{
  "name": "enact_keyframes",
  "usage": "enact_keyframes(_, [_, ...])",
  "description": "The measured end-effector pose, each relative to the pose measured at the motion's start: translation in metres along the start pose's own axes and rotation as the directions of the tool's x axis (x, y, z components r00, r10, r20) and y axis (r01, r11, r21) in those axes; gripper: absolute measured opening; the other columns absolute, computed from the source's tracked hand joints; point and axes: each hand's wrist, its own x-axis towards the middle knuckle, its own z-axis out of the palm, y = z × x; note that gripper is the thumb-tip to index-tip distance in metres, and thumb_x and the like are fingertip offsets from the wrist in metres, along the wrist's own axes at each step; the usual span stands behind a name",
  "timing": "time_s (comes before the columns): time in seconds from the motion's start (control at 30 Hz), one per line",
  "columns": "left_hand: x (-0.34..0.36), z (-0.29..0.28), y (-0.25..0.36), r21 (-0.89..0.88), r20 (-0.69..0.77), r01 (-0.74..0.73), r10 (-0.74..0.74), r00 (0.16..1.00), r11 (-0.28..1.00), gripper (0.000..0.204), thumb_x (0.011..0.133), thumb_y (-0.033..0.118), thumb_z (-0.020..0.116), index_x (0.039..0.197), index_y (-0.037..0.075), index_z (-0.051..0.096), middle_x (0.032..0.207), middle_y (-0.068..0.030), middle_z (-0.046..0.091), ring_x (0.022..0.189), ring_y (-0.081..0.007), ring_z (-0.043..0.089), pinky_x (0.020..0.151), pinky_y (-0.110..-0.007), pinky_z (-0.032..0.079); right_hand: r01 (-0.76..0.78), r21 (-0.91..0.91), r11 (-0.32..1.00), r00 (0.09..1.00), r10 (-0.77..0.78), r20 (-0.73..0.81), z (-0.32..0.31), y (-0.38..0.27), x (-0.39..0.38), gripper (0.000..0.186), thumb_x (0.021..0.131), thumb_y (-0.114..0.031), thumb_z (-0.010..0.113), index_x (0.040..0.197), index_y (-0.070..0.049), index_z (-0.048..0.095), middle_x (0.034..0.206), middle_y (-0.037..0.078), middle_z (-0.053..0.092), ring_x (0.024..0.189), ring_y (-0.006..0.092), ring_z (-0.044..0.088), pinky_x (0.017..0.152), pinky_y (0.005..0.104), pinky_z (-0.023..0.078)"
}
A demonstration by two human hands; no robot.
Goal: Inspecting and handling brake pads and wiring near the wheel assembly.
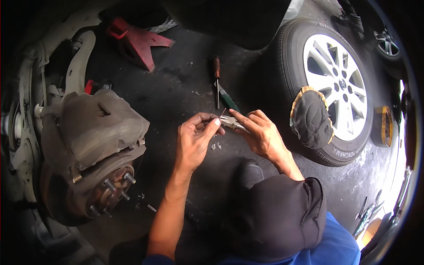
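My left hand (196,134) pinches a thin short pin between thumb and forefinger. Its tip meets a small silvery metal piece (230,122) gripped in my right hand (260,132). Both hands hover over the dark floor, close together. A green-handled tool (227,99) runs out from under my right fingertips; whether the silvery piece belongs to it I cannot tell. A screwdriver (217,73) with a brown handle lies just beyond the hands. At the left stands a bare wheel hub (110,190) with studs and a dusty brake caliper (97,128).
A removed wheel with a silver rim (338,79) leans at the right, a dark padded cloth (311,117) resting against its tyre. A red jack stand (137,42) lies at the back. My dark-trousered knee (274,216) fills the foreground. Hand tools (366,214) lie at far right.
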Motion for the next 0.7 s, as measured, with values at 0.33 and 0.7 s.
enact_keyframes(0.33, [-0.0008, -0.0022, -0.0004, -0.004, 0.027, -0.002, 0.002, 1.0, 1.0, 0.017, 0.104, 0.012, 0.067, 0.106, -0.004, 0.07, 0.091, -0.0077, 0.075, 0.083, -0.0129, 0.071, 0.081, -0.027, 0.056, 0.002, -0.036, 0.999, 1.0, -0.002, -0.006, 0.0047, 0.002, -0.002, 0.066, 0.086, -0.011, 0.081, 0.148, -0.011, 0.06, 0.079, 0.006, 0.06, 0.082, 0.0262, 0.058, 0.079, 0.0385, 0.054])
enact_keyframes(0.7, [-0.0005, -0.0001, -0.0022, -0.038, 0.036, 0.005, -0.003, 0.999, 0.999, 0.015, 0.104, 0.01, 0.067, 0.107, -0.004, 0.069, 0.091, -0.0078, 0.075, 0.082, -0.0128, 0.072, 0.08, -0.027, 0.057, -0.002, -0.032, 1.0, 1.0, 0.001, -0.005, 0.0037, 0.0017, -0.003, 0.064, 0.086, -0.011, 0.081, 0.147, -0.011, 0.062, 0.077, 0.006, 0.059, 0.077, 0.0244, 0.056, 0.074, 0.0376, 0.054])
